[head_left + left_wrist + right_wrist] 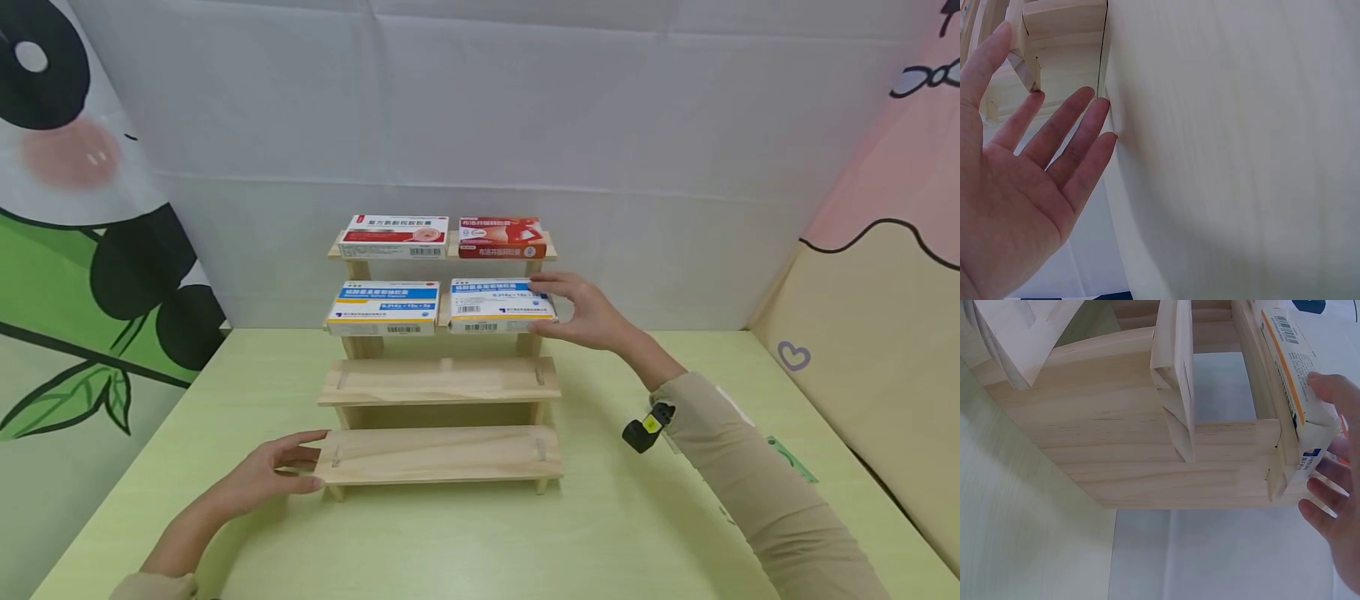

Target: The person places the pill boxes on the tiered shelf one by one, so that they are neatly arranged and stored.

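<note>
A four-tier wooden step rack [442, 454] stands on the table. My right hand [588, 317] holds the right end of a white-and-blue medicine box [498, 302] on the second tier from the top, thumb on its front side and fingers around the far side. In the right wrist view, that box [1291, 369] leans along the wooden tier. My left hand [266, 475] is at the left end of the lowest tier, thumb and fingertips at its edge. The left wrist view shows the hand's fingers [1085, 131] spread and fairly straight beside the wood.
Left of the held box lies a matching medicine box [384, 307]. The top tier carries a white-and-red medicine box [395, 236] and a red medicine box [502, 237]. A pale wall cloth [480, 125] hangs behind the table, with painted panels on both sides.
</note>
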The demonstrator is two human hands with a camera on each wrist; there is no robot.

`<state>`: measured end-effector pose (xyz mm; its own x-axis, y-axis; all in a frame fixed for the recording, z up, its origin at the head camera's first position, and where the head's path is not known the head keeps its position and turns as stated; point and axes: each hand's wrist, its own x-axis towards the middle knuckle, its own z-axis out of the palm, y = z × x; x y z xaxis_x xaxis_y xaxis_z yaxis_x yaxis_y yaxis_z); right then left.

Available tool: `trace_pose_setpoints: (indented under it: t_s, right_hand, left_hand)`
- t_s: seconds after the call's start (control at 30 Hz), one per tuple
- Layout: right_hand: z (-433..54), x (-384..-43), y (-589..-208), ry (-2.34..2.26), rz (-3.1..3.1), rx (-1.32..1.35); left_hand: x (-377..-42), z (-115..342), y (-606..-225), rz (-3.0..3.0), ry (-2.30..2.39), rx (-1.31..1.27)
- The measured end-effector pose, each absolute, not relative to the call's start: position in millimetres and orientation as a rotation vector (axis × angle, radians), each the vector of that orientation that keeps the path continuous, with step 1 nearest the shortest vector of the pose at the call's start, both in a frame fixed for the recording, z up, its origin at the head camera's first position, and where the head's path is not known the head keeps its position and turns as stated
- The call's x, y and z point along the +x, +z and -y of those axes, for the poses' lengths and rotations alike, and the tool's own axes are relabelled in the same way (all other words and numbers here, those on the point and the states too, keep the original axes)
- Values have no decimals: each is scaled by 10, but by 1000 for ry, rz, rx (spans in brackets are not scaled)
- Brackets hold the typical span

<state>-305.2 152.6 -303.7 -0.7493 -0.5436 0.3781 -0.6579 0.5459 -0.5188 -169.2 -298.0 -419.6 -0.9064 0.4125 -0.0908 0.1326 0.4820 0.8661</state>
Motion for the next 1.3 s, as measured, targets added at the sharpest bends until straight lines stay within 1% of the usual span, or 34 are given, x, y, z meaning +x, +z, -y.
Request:
trace_pose_setpoints:
  t_s: [0.3, 0.7, 1.03, 1.3]
  right_hand:
    - [-1620, -2943, -2981, 912, 2595, 1009]
    - [-2008, -2777, -2979, 783, 2653, 979]
    - [-2424, -2670, -3084, 769, 2630, 953]
    - [-2696, -2558, -3265, 797, 2669, 886]
  left_hand:
    - [-1685, 2974, -4184, -2438, 1395, 448]
    - [-1696, 2969, -4187, -2431, 1392, 425]
    - [-1714, 2972, -4187, -2452, 1364, 412]
    - [-1726, 2962, -4207, -2459, 1348, 398]
